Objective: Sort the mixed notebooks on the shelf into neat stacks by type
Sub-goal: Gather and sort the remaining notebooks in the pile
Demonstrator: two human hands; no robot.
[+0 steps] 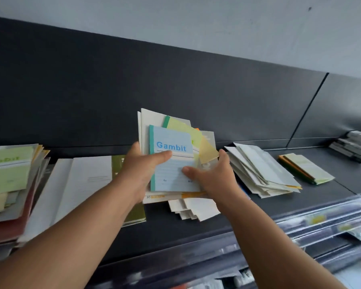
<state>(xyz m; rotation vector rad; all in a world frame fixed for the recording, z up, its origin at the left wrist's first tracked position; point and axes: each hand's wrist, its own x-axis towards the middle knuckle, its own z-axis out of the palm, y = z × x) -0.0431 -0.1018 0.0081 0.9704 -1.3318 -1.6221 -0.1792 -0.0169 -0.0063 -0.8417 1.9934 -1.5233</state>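
Note:
Both hands hold a mixed bundle of notebooks above the dark shelf (196, 226). On top lies a light blue "Gambit" notebook (171, 140) with a teal spine. Behind it fan out a green notebook (181, 127), a tan one (206, 151) and white ones (152, 117). My left hand (142, 172) grips the bundle's left edge, thumb across the blue cover. My right hand (208, 176) grips the lower right corner, thumb on the cover. Several small white booklets (194, 209) lie under the bundle on the shelf.
A tall mixed stack topped by a green notebook (8, 170) stands at the left. White notebooks (75, 184) over an olive one (137, 213) lie beside it. Right of my hands are a pile of pale notebooks (263, 170), a small green-orange stack (306, 170) and dark packages (354, 147). Clear label rails (321, 217) edge the shelf.

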